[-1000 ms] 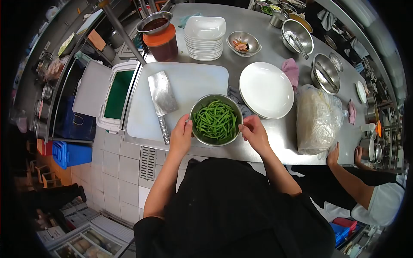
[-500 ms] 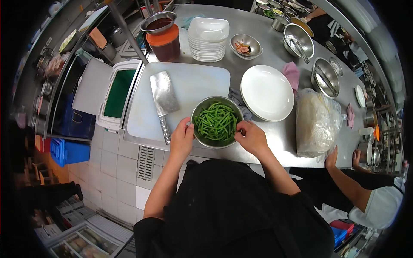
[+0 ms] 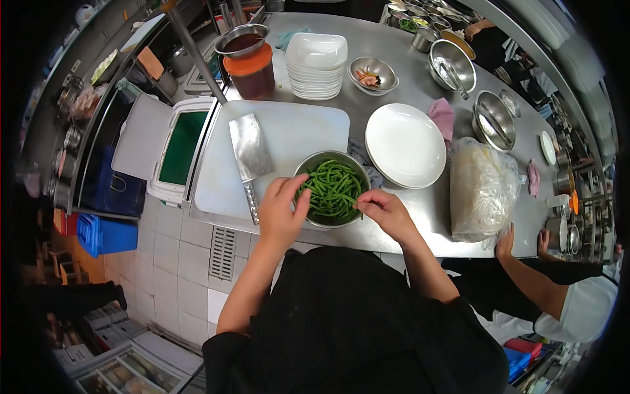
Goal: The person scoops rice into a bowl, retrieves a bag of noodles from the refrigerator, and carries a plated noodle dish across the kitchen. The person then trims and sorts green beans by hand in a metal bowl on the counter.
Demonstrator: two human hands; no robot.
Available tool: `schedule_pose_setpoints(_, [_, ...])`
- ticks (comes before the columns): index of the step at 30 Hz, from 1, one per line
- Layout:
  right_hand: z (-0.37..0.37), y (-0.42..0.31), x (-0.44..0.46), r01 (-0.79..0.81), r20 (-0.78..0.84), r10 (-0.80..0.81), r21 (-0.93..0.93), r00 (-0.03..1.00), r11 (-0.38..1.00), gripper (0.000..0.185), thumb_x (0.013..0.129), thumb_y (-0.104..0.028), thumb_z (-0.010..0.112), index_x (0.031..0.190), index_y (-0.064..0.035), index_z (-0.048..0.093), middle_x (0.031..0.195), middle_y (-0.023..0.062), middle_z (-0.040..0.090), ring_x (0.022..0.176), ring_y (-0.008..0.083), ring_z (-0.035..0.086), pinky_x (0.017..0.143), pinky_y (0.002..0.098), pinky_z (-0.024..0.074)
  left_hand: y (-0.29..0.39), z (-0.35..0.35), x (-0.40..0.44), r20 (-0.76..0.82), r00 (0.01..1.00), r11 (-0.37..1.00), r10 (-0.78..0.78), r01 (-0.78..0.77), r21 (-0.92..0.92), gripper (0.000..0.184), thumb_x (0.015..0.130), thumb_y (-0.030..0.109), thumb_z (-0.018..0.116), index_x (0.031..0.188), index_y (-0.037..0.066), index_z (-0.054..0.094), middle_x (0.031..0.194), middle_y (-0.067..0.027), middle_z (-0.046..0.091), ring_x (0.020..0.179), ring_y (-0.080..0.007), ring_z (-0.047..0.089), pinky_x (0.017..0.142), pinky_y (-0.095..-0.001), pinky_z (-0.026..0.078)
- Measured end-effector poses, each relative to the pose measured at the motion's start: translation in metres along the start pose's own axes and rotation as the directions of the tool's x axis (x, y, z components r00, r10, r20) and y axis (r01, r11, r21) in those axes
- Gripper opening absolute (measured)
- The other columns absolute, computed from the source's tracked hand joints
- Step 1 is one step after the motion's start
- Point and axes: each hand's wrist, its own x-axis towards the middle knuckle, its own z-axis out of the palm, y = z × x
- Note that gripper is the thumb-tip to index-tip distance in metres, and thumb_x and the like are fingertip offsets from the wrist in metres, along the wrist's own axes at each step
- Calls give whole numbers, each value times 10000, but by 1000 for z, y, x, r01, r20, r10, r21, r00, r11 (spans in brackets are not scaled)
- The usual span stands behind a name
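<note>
A round steel bowl [image 3: 314, 162] full of cut green beans [image 3: 333, 187] stands in front of me, by the near right corner of the white cutting board [image 3: 298, 125]. Over its left rim is my left hand [image 3: 283, 213], thumb and fingers apart, fingertips at the edge of the beans. At the right rim, my right hand [image 3: 386, 213] has thumb and forefinger pinched together, seemingly on a green bean. On the board lies a cleaver [image 3: 251, 148], its handle toward me, just left of my left hand. A large white plate [image 3: 405, 146] sits right of the bowl.
Farther back are stacked white dishes [image 3: 315, 75], an orange-lidded container [image 3: 252, 75] and a small metal bowl [image 3: 373, 73] with food pieces. A plastic-wrapped bundle [image 3: 483, 190] lies at the right. Beyond it, another person's hand [image 3: 504, 241] rests on the table edge.
My left hand has left the bowl's rim and spread its fingers over the bean edge. My right hand has shifted slightly and now pinches at the beans near the right rim.
</note>
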Motion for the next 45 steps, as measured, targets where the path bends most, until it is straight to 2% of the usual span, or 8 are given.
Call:
schedule_pose_setpoints(5, [3,-5,1,1,29,0,-65,1000,998,141,883,-158,652,897,-17,655,803,6,589,753,80,540,667,251,441,28,4,11,270,861,890,431,-455,31,322,858,196,663,1157,79,659,1113,-101,619,1034,-299,584,891,-395,433])
schedule_pose_setpoints(16, [22,-7,3,347,-74,-498,-628,864,697,85,728,-90,659,743,-37,594,751,128,579,725,323,593,623,408,483,25,40,-2,336,833,881,439,-473,23,85,842,149,658,867,77,619,820,-58,612,827,-251,592,784,-385,411])
schedule_pose_setpoints(23, [-4,-3,13,182,-297,-288,-337,910,924,53,840,-78,674,859,-31,658,821,80,656,735,171,628,657,292,498,15,26,19,296,862,896,411,-442,44,150,887,136,592,995,55,656,983,-84,646,958,-272,600,839,-388,439])
schedule_pose_setpoints(28, [4,-24,12,164,-190,-149,70,971,984,117,934,-93,628,1006,-1,621,919,55,669,795,98,614,698,241,498,8,16,23,205,977,942,-63,126,-311,269,1001,212,484,1109,3,615,1065,-127,644,922,-272,635,779,-388,514])
schedule_pose_setpoints(35, [22,-47,25,503,0,-524,-285,852,816,227,878,34,571,1079,-31,655,1035,66,670,920,123,618,825,278,506,13,5,9,756,573,-87,-317,776,-624,301,1014,353,437,946,80,544,769,-35,551,585,-100,459,472,-225,341])
schedule_pose_setpoints(41, [-20,-15,12,200,-372,-156,81,915,977,172,928,-67,546,1083,-19,601,982,61,653,845,124,614,743,264,507,-90,-111,64,83,920,493,-382,279,-824,254,988,273,488,939,45,590,860,-65,587,694,-121,539,614,-257,444])
schedule_pose_setpoints(43, [-27,3,5,106,-375,-80,49,924,993,185,935,-92,551,1098,-12,585,991,78,648,833,139,626,705,267,512,-179,-151,90,-398,886,949,-238,299,97,484,1005,360,467,1215,-66,560,1163,-200,617,1090,-303,590,926,-353,459])
schedule_pose_setpoints(45, [-26,19,5,31,-393,-20,22,919,999,205,942,-117,556,1114,-5,568,1000,94,642,821,155,638,667,270,517,-212,-171,96,-511,850,813,-131,387,434,518,1011,367,450,1267,-77,527,1226,-223,592,1115,-335,572,977,-371,426])
